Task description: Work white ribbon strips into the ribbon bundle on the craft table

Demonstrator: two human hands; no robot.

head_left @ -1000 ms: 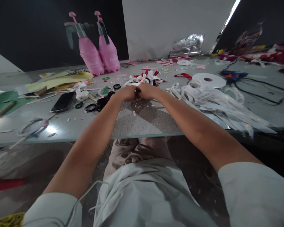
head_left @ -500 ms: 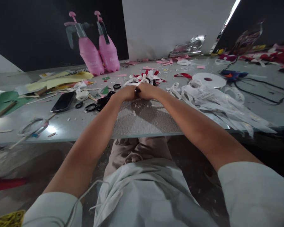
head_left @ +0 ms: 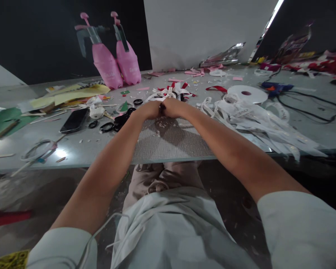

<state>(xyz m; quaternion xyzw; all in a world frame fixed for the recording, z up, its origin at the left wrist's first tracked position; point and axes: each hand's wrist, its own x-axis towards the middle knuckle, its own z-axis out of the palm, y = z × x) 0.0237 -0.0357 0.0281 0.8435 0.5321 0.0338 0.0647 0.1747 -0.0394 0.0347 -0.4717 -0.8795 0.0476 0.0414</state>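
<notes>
Small dark piece (head_left: 162, 108) sitting between two hands, out over grey mat (head_left: 168, 140) on tabletop (head_left: 72, 149). Left hand (head_left: 149, 110) and right hand (head_left: 173, 107) pressing together, fingers curling in, pinching piece. Black rings (head_left: 116, 124) lying just left; white ribbon strips (head_left: 257, 121) piling right.

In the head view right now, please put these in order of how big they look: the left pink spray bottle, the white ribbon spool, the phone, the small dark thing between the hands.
1. Left pink spray bottle
2. White ribbon spool
3. Phone, close to the spool in apparent size, so this order is unsure
4. Small dark thing, pinched between left hand and right hand
</notes>
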